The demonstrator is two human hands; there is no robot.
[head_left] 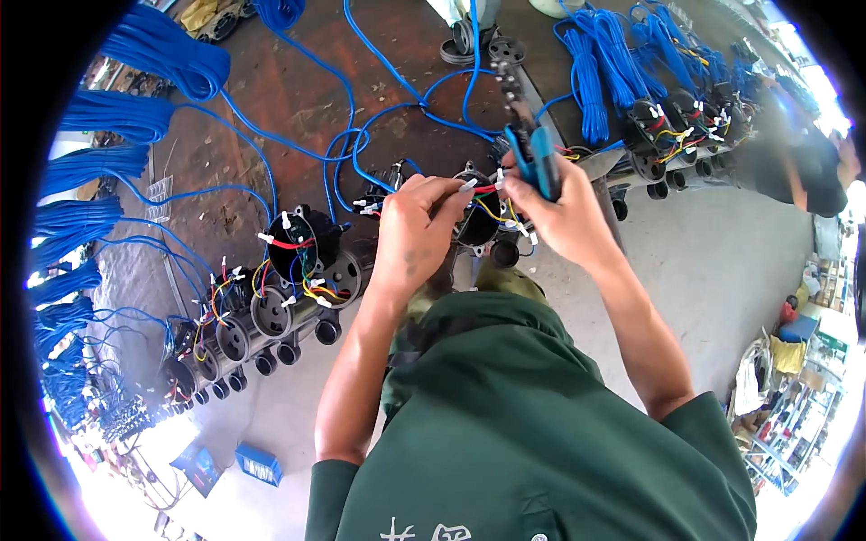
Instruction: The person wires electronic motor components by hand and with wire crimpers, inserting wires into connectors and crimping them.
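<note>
My left hand (419, 225) is closed, its thumb and forefinger pinching a white-capped wire end (467, 185) on a red wire (485, 189). In my right hand (566, 212) are pliers with teal-blue handles (544, 160). Their dark metal jaws point away from me and are blurred. The right thumb and forefinger also meet at another white cap (501, 179) near the other end of the red wire. Directly under both hands stands an open round metal housing (476, 233), with yellow, red and white-capped wires coming out of it.
Similar housings (271, 311) line the table edge to my left, wires sticking out. More (648, 165) stand to the right, near a blurred person (794, 149). Coiled blue cables (167, 50) lie at left and far right. Loose blue cables cross the brown tabletop (262, 81).
</note>
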